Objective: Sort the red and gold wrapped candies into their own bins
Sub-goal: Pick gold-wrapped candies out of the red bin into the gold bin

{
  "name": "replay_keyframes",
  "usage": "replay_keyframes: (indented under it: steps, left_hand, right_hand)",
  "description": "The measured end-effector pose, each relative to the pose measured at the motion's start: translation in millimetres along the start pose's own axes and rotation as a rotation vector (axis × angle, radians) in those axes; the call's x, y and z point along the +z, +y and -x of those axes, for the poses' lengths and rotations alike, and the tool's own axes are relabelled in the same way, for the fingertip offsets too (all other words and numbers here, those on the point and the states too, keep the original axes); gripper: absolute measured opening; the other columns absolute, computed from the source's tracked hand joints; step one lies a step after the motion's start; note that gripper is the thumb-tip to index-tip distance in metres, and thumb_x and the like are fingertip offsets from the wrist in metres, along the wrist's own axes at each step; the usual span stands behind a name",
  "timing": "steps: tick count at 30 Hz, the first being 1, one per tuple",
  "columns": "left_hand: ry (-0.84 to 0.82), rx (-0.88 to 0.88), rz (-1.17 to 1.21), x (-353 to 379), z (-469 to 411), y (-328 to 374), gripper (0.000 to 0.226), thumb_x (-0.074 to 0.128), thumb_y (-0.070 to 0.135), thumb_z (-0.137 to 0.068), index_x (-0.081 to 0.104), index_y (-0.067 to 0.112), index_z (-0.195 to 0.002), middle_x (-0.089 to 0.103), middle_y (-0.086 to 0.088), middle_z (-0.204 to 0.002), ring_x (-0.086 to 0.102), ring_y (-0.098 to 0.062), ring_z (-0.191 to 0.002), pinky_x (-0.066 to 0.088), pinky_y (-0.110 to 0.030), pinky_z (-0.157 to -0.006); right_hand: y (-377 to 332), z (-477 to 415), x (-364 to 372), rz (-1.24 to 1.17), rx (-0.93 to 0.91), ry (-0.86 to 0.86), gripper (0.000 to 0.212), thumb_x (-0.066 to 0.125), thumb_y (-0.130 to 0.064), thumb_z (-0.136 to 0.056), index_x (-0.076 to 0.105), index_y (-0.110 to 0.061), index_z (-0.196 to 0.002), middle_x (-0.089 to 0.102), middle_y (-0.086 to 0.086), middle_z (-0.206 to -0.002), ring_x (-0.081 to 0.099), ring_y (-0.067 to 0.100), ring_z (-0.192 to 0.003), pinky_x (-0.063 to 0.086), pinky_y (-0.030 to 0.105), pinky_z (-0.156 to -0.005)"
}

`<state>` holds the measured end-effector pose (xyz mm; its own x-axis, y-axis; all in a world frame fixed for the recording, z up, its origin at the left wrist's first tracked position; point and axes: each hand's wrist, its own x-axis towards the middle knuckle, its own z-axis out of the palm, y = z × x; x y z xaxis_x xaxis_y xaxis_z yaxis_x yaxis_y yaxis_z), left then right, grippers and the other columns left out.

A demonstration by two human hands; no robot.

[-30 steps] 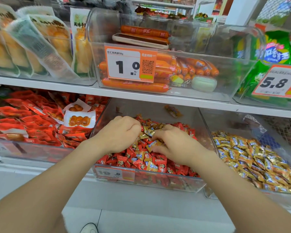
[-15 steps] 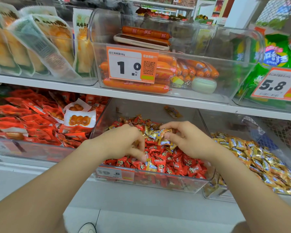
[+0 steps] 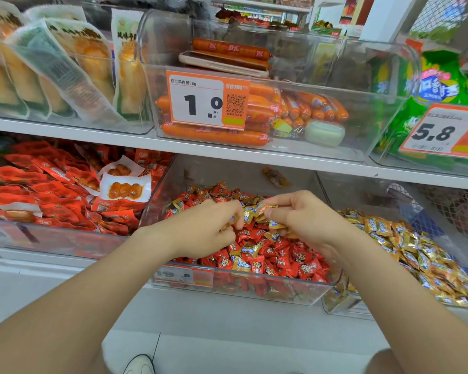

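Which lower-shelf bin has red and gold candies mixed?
The middle bin; the right bin holds only gold candies, the left bin red snack packets.

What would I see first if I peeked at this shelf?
The left hand and right hand meet over the middle bin of red candies, the right one pinching gold candies. The right bin glitters with more gold ones. Above hangs a big orange price tag reading 1.0, in front of sausages.
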<state>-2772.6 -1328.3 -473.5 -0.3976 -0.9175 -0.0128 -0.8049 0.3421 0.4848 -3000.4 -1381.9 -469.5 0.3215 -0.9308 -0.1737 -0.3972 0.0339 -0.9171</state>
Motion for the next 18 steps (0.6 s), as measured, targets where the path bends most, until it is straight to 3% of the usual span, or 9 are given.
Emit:
replay_keyframes:
  steps: [4,5,8,10,12,14,16,18]
  left_hand:
    - [-0.064,0.021,-0.045,4,-3,5,0.010,0.058,0.030,-0.092,0.066,0.030,-0.085,0.066,0.006,-0.069,0.060,-0.008,-0.065,0.053,-0.033,-0.065]
    - [-0.067,0.018,-0.054,6,-3,6,0.007,0.065,0.036,-0.088,0.067,0.030,-0.084,0.065,0.008,-0.068,0.060,-0.006,-0.066,0.052,-0.032,-0.064]
    - [-0.095,0.003,-0.108,9,-6,6,0.031,0.081,0.060,-0.077,0.072,0.035,-0.093,0.061,0.015,-0.072,0.055,0.000,-0.072,0.043,-0.025,-0.062]
    - [-0.116,0.012,-0.189,10,-9,5,0.033,0.082,0.060,-0.078,0.075,0.036,-0.099,0.062,0.019,-0.083,0.052,-0.002,-0.081,0.046,-0.027,-0.067]
    - [-0.126,0.016,-0.254,13,-12,4,0.027,0.083,0.055,-0.079,0.076,0.036,-0.098,0.064,0.020,-0.088,0.052,-0.005,-0.087,0.053,-0.033,-0.074]
    - [-0.120,0.025,-0.238,16,-14,4,0.021,0.082,0.051,-0.079,0.075,0.034,-0.090,0.066,0.019,-0.086,0.056,-0.003,-0.083,0.057,-0.037,-0.076]
    - [-0.107,0.033,-0.206,17,-15,7,0.019,0.078,0.044,-0.077,0.066,0.030,-0.082,0.065,0.014,-0.076,0.056,-0.004,-0.071,0.057,-0.038,-0.069]
    - [-0.095,0.024,-0.187,15,-16,9,0.021,0.070,0.040,-0.079,0.054,0.027,-0.078,0.058,0.005,-0.068,0.052,-0.012,-0.063,0.050,-0.038,-0.061]
  right_hand:
    - [-5,1,4,-0.379,0.133,-0.070,0.018,0.059,0.004,-0.102,0.070,0.007,-0.115,0.072,0.021,-0.095,0.058,0.016,-0.065,0.045,0.023,-0.051]
    - [-7,1,3,-0.469,0.168,-0.092,0.020,0.055,0.004,-0.102,0.068,0.010,-0.117,0.071,0.022,-0.097,0.057,0.017,-0.065,0.045,0.023,-0.050]
    - [-12,3,2,-0.730,0.272,-0.158,0.034,0.045,0.002,-0.102,0.059,0.012,-0.130,0.067,0.021,-0.093,0.055,0.018,-0.065,0.044,0.023,-0.049]
    - [-14,4,-1,-0.836,0.315,-0.172,0.043,0.041,-0.005,-0.097,0.060,0.012,-0.132,0.064,0.019,-0.092,0.052,0.020,-0.064,0.041,0.025,-0.049]
    - [-16,5,-3,-0.859,0.345,-0.175,0.046,0.045,-0.018,-0.095,0.065,0.010,-0.126,0.062,0.017,-0.089,0.048,0.020,-0.062,0.037,0.026,-0.049]
    - [-16,5,-2,-0.789,0.347,-0.163,0.034,0.054,-0.027,-0.100,0.068,0.001,-0.111,0.057,0.009,-0.079,0.043,0.017,-0.058,0.031,0.024,-0.045]
    - [-13,5,-1,-0.649,0.302,-0.115,0.021,0.060,-0.025,-0.104,0.066,-0.005,-0.100,0.052,0.003,-0.072,0.043,0.013,-0.056,0.029,0.021,-0.041]
    - [-8,5,1,-0.530,0.220,-0.056,0.018,0.062,-0.015,-0.105,0.069,0.001,-0.104,0.056,0.005,-0.073,0.051,0.014,-0.058,0.035,0.021,-0.042]
